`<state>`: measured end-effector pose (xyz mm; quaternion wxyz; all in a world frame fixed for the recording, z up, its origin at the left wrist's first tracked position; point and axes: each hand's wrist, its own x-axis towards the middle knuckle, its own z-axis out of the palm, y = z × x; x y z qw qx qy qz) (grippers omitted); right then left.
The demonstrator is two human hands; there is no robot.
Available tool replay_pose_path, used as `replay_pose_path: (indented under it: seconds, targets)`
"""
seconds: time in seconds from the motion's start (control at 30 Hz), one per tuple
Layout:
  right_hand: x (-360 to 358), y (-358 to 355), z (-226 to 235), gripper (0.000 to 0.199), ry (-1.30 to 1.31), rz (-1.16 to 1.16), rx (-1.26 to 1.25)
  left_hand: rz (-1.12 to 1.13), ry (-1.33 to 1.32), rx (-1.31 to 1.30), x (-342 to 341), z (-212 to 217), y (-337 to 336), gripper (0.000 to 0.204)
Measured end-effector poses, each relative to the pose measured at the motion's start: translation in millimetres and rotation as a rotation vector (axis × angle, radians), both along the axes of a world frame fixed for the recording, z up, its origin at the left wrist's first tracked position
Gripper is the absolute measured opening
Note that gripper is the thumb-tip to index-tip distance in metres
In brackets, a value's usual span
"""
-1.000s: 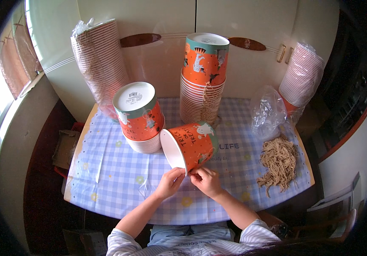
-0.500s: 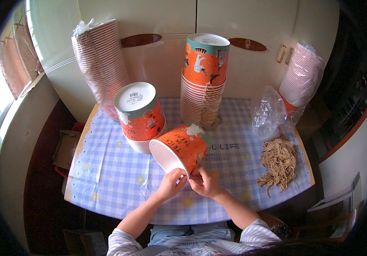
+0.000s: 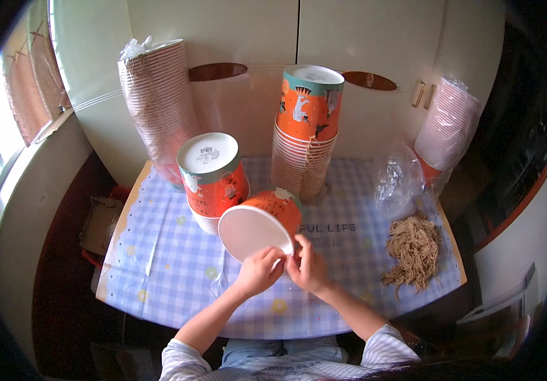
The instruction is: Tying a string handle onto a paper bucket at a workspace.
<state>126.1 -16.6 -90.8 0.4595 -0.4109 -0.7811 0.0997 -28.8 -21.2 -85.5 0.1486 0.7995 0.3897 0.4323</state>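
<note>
An orange paper bucket (image 3: 267, 213) with a white inside lies tilted at the middle of the table, its mouth turned toward me and to the left. My left hand (image 3: 261, 272) pinches its near rim, fingertips at the lip. Right beside it, my right hand (image 3: 307, 267) grips the same rim with thumb and fingers, against the outer wall. Whatever small thing may be between the fingertips is too small to make out. Just behind the bucket stands a short stack of upside-down orange and green buckets (image 3: 213, 181).
A taller upside-down bucket stack (image 3: 310, 127) with twine down its side stands at the back. Plastic-wrapped stacks rise at back left (image 3: 162, 108) and back right (image 3: 445, 127). A crumpled clear bag (image 3: 399, 181) and a twine bundle (image 3: 413, 251) lie on the right of the checked tablecloth (image 3: 165, 279).
The bucket has turned so its mouth faces me more and its inside shows more. Both hands stay at the rim, and my right fingers have lifted a little. The view has shifted slightly.
</note>
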Motion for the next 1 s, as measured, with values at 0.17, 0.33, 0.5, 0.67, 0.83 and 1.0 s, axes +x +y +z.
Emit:
replay_pose_path:
  seconds: [0.17,0.33,0.5,0.67,0.83,1.0]
  targets:
    - [2.0,11.4,59.1,0.052,0.133,0.091,-0.396,0.081,0.338,0.236,0.3,57.2,9.2,0.014]
    - [12.7,34.1,58.8,0.051,0.066,0.216,-0.523,0.092,0.575,0.204,5.3,84.9,6.2,0.013]
    - [16.2,37.7,56.8,0.046,-0.12,0.295,-0.575,0.118,0.667,0.124,4.3,89.4,3.3,0.012]
    - [16.7,38.6,51.8,0.046,-0.066,0.343,-0.627,0.075,0.642,0.081,1.1,87.4,6.0,0.012]
    - [17.2,38.6,59.5,0.047,0.02,0.397,-0.764,0.062,0.6,0.028,-2.2,83.9,10.2,0.014]
    - [18.0,40.7,55.1,0.048,0.026,0.411,-0.755,0.051,0.627,0.011,-0.2,78.6,10.0,0.013]
